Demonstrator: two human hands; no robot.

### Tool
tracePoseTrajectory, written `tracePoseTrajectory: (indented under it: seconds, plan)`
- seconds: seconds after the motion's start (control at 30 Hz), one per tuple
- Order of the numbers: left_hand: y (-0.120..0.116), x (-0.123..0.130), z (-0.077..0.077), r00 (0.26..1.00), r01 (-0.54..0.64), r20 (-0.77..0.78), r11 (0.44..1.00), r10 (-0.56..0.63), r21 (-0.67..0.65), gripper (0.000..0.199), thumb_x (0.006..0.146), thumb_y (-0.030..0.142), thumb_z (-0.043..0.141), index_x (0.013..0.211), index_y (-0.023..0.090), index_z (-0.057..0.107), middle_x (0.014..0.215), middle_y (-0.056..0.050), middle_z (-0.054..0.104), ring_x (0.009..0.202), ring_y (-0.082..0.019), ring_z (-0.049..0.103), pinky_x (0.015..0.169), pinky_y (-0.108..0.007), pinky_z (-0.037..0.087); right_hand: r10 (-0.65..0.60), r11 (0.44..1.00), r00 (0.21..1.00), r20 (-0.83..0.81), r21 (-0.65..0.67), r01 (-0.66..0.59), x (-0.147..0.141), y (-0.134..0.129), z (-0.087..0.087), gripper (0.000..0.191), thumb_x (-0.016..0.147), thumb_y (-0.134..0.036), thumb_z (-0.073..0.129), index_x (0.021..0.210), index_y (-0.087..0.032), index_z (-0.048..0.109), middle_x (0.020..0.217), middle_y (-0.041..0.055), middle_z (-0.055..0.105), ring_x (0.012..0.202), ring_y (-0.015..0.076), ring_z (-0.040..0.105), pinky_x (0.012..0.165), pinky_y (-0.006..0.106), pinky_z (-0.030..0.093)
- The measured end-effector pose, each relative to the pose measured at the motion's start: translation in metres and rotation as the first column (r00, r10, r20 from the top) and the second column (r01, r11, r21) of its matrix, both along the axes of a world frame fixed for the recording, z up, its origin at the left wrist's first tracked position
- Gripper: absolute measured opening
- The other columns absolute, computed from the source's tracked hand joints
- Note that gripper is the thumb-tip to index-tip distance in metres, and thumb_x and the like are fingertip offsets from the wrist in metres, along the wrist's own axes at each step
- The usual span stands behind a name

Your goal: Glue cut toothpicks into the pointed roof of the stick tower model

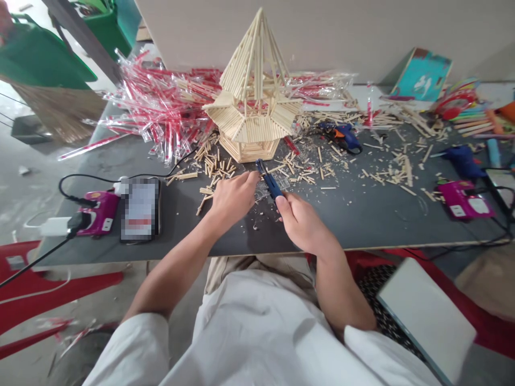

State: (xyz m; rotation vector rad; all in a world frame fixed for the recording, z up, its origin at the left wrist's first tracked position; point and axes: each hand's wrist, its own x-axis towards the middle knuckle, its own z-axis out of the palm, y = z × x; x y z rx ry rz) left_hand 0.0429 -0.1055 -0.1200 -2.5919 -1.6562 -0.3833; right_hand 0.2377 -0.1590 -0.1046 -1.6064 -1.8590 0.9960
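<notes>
Hands: 2, both over the near middle of the table. Right hand [302, 221]: fingers wrapped around 1 blue hand tool [273, 185], its head pointing away from the body. Left hand [236, 195]: fingers bent and drawn together, tips at the tool's head; cannot tell whether a stick piece is pinched there.

Just beyond the tool: 1 stick pavilion [251, 128], upright, with a tall pointed upper roof, a flared lower roof and a many-sided base. Cut sticks [219, 165] lie loose around the base and off to the right; too many to count.

Farther out: 1 blue-and-orange glue gun [346, 137], right of the pavilion; 1 heap of red and clear wrappers [169, 107], left and behind, pieces uncountable. Purple power blocks: 2, one near the left end [100, 213], one near the right end [465, 199], both with plugs in. 1 phone [140, 209], flat, just beside the left block, screen pixelated. 1 turquoise panel [424, 76], leaning at the back right.

Surface: dark grey table [362, 220], littered with chips and crumbs, set along a pale wall [341, 32].

Room: green containers, 2 visible at upper left [44, 56]; bristles of 1 broom [60, 110] below; red seating on both sides, left [60, 295] and right [488, 321].
</notes>
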Motion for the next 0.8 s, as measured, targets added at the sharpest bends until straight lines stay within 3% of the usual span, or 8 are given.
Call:
tracePoseTrajectory:
  seconds: [0.33,0.57,0.8]
  plan:
    - [0.0,0.0005,0.0018,1.0,-0.002,0.017,1.0,0.003,-0.026,0.031,0.097,0.016,0.047,0.122,0.022,0.065,0.103,-0.007,0.078,0.09,-0.024,0.075,0.061,-0.032,0.038,-0.017,0.999,0.999,0.049,0.035,0.015,-0.0019,-0.0003,-0.0006,0.046,0.109,-0.052,0.029,0.103,-0.02,0.061,0.114,0.0133,0.07,0.102,0.0245,0.066,0.087,0.034,0.046]
    - [-0.0003,0.0026,0.0058,0.999,-0.04,0.006,0.997,0.041,-0.064,0.03,0.098,0.016,0.048,0.121,0.023,0.066,0.105,-0.007,0.078,0.091,-0.024,0.075,0.064,-0.032,0.04,-0.048,0.999,0.981,0.186,-0.014,0.052,-0.0039,0.0001,-0.0004,0.056,0.107,-0.061,0.028,0.082,-0.022,0.058,0.081,0.0088,0.073,0.075,0.022,0.067,0.068,0.031,0.037]
    - [-0.0005,0.0048,0.0059,0.999,-0.051,0.01,0.998,0.052,-0.032,0.029,0.102,0.022,0.046,0.124,0.023,0.066,0.109,-0.007,0.079,0.09,-0.025,0.076,0.062,-0.034,0.039,-0.076,0.997,0.974,0.212,0.024,0.073,-0.0054,-0.0009,-0.0053,0.057,0.107,-0.063,0.025,0.08,-0.023,0.055,0.08,0.0087,0.073,0.077,0.0231,0.069,0.068,0.031,0.035]
